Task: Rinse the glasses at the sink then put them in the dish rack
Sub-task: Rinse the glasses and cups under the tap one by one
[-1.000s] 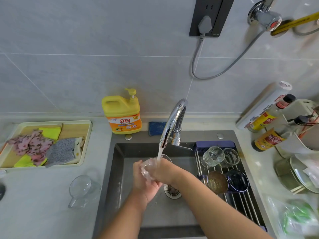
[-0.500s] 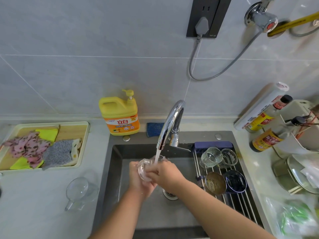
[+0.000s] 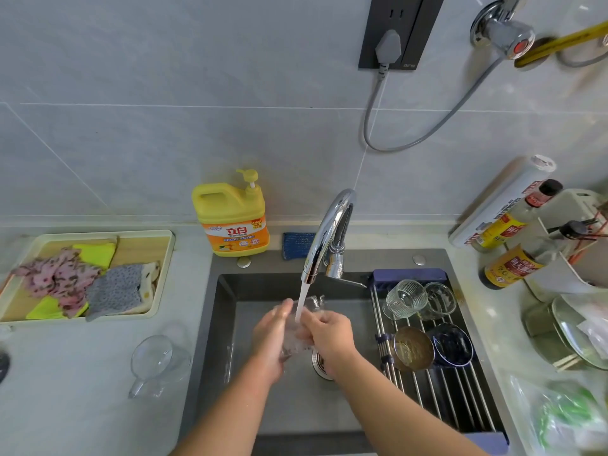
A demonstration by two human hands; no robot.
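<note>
Tabletop (image 3: 82,373): grey, runs round the sink on both sides. At 9 o'clock of the basin a clear handled cup (image 3: 158,360) lies on it, dry side, not yet rinsed by the look of it. Probably the last item waiting.

Sink (image 3: 227,406): dark basin, centre of view. The tap (image 3: 329,225) stands at its 12 o'clock edge, running. Its stream (image 3: 302,301) falls onto the hands.

Dish rack (image 3: 437,399): roll-up bars across the basin's 3 o'clock side. Far end filled, near bars toward 5 o'clock bare, so there is room for more.

Left grip (image 3: 269,337): holds the glass from 9 o'clock, its fingers mostly hidden behind it.

Right grip (image 3: 329,334): fingers curled over the glass from 3 o'clock.

Glass (image 3: 297,343): clear, held between both grips directly under the stream, above the drain. Rinse in hand, judged mid-step. Not yet racked.

Items already on the rack, judged done:
- ribbed glass (image 3: 406,297), far end, tilted on its side
- plain glass (image 3: 439,299), just beside it at 3 o'clock
- amber cup (image 3: 413,348), next row toward 6 o'clock
- dark blue cup (image 3: 452,343), touching the amber one

Left to do: finish this rinse, set the glass on the bare bars, then likely the handled cup.
</note>
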